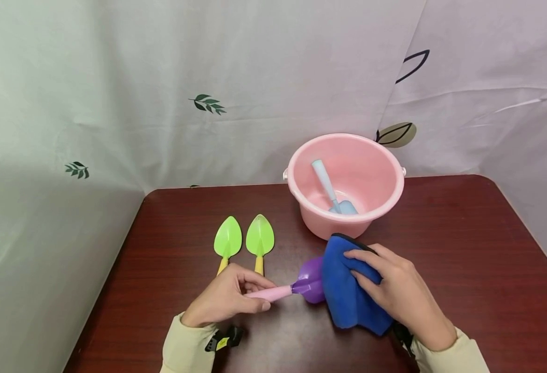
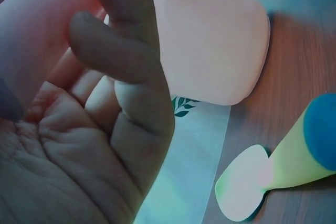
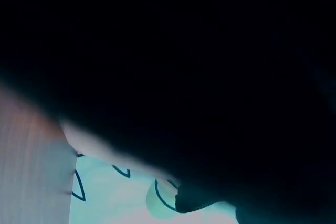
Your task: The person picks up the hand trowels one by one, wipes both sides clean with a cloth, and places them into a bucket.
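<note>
Four trowels were counted. Two green-bladed, yellow-handled plastic trowels [image 1: 260, 237] lay side by side on the dark red-brown desk [image 1: 460, 243]. One purple-bladed, pink-handled plastic trowel [image 1: 308, 278] was held above it, its handle clamped in the fingers of the left hand [image 1: 224, 296]. One blue, dark-edged fabric cloth [image 1: 343, 290] was gripped in the right hand [image 1: 404, 282], fingers bent over it, the purple blade's end covered. One round pink plastic bucket [image 1: 331, 226] was noted; one light-blue trowel [image 1: 324, 178] was contained in it.
</note>
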Demonstrator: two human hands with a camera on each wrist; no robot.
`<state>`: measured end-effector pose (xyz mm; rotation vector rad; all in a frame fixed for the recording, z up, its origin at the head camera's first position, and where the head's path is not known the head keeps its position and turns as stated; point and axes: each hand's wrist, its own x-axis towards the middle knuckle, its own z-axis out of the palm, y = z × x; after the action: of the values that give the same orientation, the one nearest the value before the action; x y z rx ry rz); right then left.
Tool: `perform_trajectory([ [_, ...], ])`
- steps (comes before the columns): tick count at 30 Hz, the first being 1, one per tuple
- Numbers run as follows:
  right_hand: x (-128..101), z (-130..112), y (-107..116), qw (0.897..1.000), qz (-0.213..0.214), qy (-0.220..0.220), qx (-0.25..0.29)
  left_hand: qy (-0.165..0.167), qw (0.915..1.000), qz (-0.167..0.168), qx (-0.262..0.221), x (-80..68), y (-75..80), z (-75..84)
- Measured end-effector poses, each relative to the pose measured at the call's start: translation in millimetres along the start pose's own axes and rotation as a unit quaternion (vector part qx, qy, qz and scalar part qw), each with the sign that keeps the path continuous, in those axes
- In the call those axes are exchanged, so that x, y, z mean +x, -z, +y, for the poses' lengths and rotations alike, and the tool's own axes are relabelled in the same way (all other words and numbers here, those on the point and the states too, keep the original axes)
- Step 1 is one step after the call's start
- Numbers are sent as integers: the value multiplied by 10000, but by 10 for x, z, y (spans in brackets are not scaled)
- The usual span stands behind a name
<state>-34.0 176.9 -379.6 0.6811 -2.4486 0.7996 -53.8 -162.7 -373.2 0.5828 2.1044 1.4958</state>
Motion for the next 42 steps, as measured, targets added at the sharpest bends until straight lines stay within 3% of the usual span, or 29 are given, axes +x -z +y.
perform_trajectory([
  [10,10,62,30,9996,45,-210,-188,285,9994,212,34,-21,83,-22],
  [20,-20,58,126,9934,-722,-267,852,700,9967,403,19,-32,150,-41],
  [26,-18,-12,144,9834,-1001,-116,1509,559,9977,386,-15,6,80,-49],
  [42,-18,-103,60,9738,-1177,209,1933,255,9982,450,307,109,-238,38],
])
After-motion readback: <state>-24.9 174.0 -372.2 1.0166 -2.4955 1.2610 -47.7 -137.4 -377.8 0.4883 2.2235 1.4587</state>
